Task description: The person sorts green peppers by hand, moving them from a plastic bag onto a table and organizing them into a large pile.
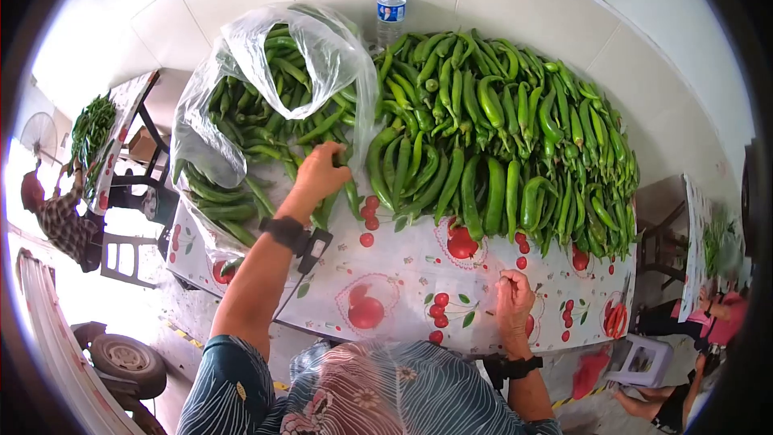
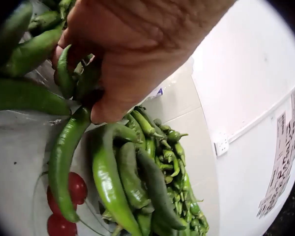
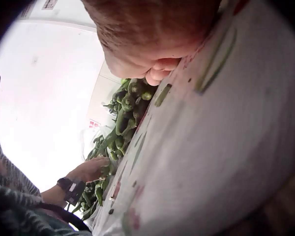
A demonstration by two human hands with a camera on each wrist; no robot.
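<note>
My left hand point(image 1: 322, 171) reaches into the peppers at the mouth of a clear plastic bag point(image 1: 197, 141). In the left wrist view its fingers and thumb curl round a small green pepper point(image 2: 64, 76). A longer pepper point(image 2: 66, 167) hangs just below the thumb, over printed cherries; part of the grasp is hidden behind the hand. My right hand point(image 1: 514, 302) rests near the table's front edge, fingers loosely curled and holding nothing. Right of the bag lies a broad pile of green peppers point(image 1: 491, 181), arranged in rows with many stems pointing the same way.
A patterned tablecloth point(image 1: 403, 274) covers the table. Behind the pile, by the tiled wall, stands a water bottle point(image 1: 391, 12). Several red peppers point(image 1: 616, 321) lie at the right front corner. Other people sit at tables on both sides, with a stool point(image 1: 640, 361) at right.
</note>
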